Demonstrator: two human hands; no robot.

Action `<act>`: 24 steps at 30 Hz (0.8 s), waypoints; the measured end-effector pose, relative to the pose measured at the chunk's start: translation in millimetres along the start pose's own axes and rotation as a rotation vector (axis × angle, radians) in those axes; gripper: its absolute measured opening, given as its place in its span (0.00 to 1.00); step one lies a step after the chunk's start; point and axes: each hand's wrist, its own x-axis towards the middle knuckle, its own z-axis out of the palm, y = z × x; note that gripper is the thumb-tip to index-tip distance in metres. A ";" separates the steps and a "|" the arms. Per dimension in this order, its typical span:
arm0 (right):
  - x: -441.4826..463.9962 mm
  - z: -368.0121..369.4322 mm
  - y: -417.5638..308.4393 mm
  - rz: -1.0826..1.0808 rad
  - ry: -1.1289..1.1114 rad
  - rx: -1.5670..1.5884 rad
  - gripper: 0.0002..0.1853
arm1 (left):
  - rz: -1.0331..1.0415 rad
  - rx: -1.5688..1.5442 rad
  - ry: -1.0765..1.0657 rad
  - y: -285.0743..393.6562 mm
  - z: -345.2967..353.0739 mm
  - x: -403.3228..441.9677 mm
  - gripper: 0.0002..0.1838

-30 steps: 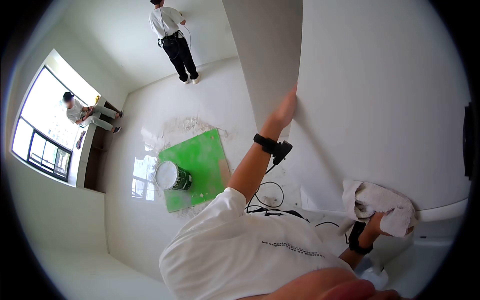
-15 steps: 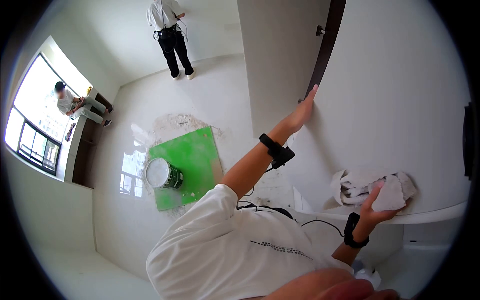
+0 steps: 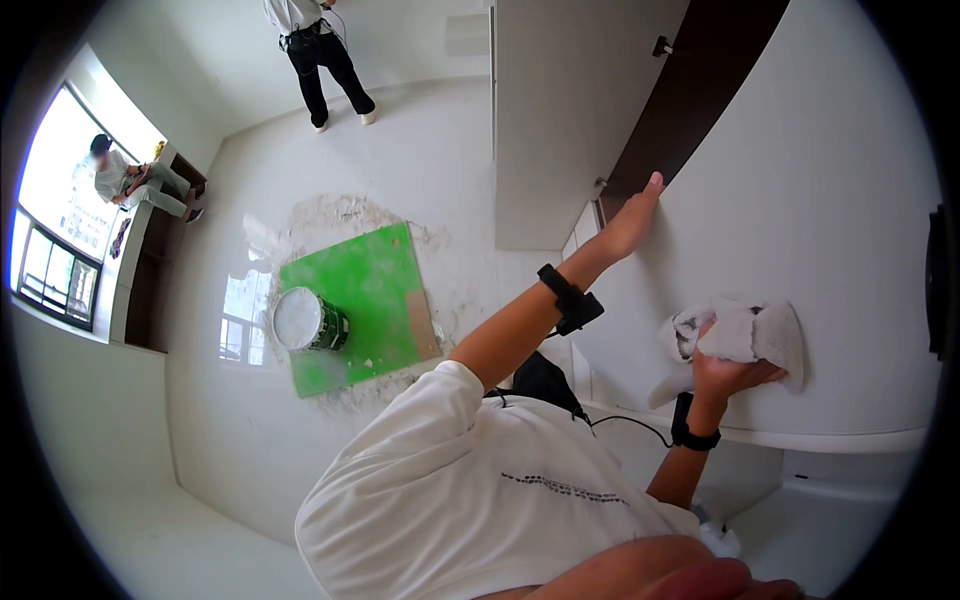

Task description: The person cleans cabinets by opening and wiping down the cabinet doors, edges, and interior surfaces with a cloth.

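Note:
My left hand (image 3: 632, 222) reaches up beside the edge of a large white cabinet door (image 3: 800, 190), fingers stretched out and resting against it; part of the hand is hidden. My right hand (image 3: 722, 374) is closed on a crumpled white rag (image 3: 765, 335), pressed to the lower part of that white surface. Folds of the rag hang over my fingers and hide some of them. Each wrist carries a black strap, the left one with a small black box (image 3: 578, 312).
A second cabinet door (image 3: 570, 120) stands left of a dark opening (image 3: 690, 100). On the floor, a bucket (image 3: 300, 320) sits on a green board (image 3: 365, 270) amid white debris. One person (image 3: 325, 60) stands at the far wall; another (image 3: 130, 180) sits by the window.
The dark strip beyond my left hand looks wider. My right hand and the rag have shifted left and slightly up in view, and the rag has refolded. The room has shifted left in view.

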 end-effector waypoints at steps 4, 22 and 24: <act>-28.5 30.9 11.1 -0.096 -0.116 0.049 0.21 | -0.120 -0.079 -0.099 -25.3 -3.0 5.1 0.45; -99.2 69.7 -18.4 -0.036 -0.531 0.127 0.18 | -0.003 0.237 -0.044 -122.3 -27.5 45.3 0.34; -103.3 86.2 -21.1 -0.012 -0.648 0.206 0.20 | 0.123 0.173 0.167 -116.1 -61.9 63.1 0.22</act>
